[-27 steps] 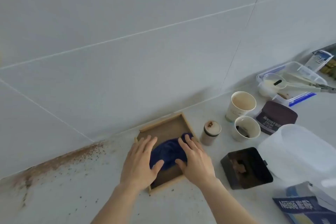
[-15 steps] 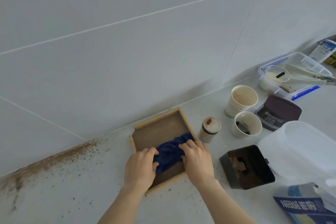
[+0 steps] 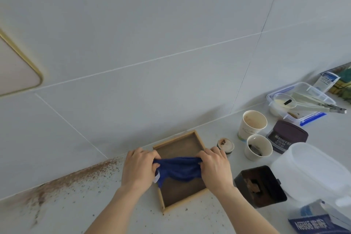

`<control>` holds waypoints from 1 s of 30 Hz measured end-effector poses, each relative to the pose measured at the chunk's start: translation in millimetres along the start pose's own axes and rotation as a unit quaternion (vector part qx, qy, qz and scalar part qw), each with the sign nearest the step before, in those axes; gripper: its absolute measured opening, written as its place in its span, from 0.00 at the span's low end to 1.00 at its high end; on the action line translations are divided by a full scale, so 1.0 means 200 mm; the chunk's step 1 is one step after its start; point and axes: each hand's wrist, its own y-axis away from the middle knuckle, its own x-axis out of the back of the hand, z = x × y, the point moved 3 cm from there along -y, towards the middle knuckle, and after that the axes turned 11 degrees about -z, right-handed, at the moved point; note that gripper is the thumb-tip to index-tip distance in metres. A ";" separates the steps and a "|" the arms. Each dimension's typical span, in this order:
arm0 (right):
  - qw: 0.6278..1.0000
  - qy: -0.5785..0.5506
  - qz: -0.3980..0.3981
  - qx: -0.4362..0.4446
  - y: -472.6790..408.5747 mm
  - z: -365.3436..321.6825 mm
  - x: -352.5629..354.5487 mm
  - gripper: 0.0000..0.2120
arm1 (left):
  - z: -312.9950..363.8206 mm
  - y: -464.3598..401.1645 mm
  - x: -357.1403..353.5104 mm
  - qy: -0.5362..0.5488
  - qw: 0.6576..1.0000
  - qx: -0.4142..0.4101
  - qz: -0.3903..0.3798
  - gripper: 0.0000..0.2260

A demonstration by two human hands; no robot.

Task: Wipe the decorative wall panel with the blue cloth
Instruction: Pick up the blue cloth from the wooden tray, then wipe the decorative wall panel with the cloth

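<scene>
The blue cloth [image 3: 178,169] hangs stretched between both my hands, just above a shallow wooden tray [image 3: 182,190] on the counter. My left hand [image 3: 139,167] pinches its left end and my right hand [image 3: 215,167] pinches its right end. A cream panel with a thin gold rim [image 3: 17,66] shows on the grey tiled wall at the far left edge, well above and left of my hands. Brown powder [image 3: 62,180] lies along the wall's foot on the left.
To the right stand a small capped jar [image 3: 225,146], two paper cups [image 3: 252,124] [image 3: 259,147], a cocoa tin [image 3: 287,137], a dark box [image 3: 261,186], a translucent tub [image 3: 311,171], a Nestle box [image 3: 321,222] and a lidded container with tongs [image 3: 302,100].
My hands gathered the cloth from the tray's floor, closed on its ends and lifted it, pulling it taut. The view tilted up, bringing the gold-rimmed panel into sight.
</scene>
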 end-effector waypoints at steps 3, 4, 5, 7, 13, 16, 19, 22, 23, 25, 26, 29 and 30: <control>0.999 -0.005 0.029 0.017 0.02 -0.07 0.11 0.11 | -0.05 0.06 0.15 -0.002 1.000 -0.003 0.023 0.08; 0.999 -0.003 0.037 0.022 0.03 -0.11 0.16 0.11 | -0.07 0.08 0.20 -0.005 1.000 -0.005 0.030 0.09; 0.999 0.000 0.043 0.026 0.04 -0.15 0.20 0.12 | -0.10 0.11 0.25 -0.009 0.999 -0.009 0.036 0.09; 0.998 0.007 0.057 0.033 0.07 -0.23 0.29 0.13 | -0.15 0.17 0.35 -0.013 0.999 -0.011 0.051 0.10; 0.993 -0.010 0.107 0.055 0.16 -0.55 0.57 0.15 | -0.33 0.43 0.69 -0.006 0.991 -0.022 0.131 0.10; 0.989 -0.012 0.126 0.071 0.21 -0.75 0.69 0.15 | -0.45 0.59 0.86 -0.012 0.985 -0.023 0.171 0.10; 0.984 -0.014 0.150 0.093 0.25 -0.98 0.79 0.15 | -0.59 0.74 1.02 -0.020 0.977 -0.009 0.214 0.09; 0.976 -0.014 0.181 0.117 0.30 -1.21 0.87 0.15 | -0.74 0.88 1.17 -0.034 0.968 0.004 0.247 0.09; 0.974 -0.011 0.188 0.126 0.31 -1.29 0.90 0.15 | -0.79 0.93 1.21 -0.036 0.966 0.009 0.257 0.09; 0.971 0.002 0.190 0.141 0.34 -1.42 0.95 0.15 | -0.89 1.02 1.30 -0.034 0.960 0.018 0.276 0.08; 0.971 0.010 0.188 0.149 0.36 -1.49 0.97 0.16 | -0.93 1.06 1.33 -0.033 0.957 0.022 0.287 0.08; 0.965 0.007 0.199 0.172 0.40 -1.66 1.05 0.15 | -1.03 1.18 1.43 -0.037 0.948 0.032 0.313 0.08; 0.963 0.006 0.204 0.177 0.41 -1.70 1.07 0.15 | -1.06 1.21 1.46 -0.042 0.946 0.037 0.318 0.08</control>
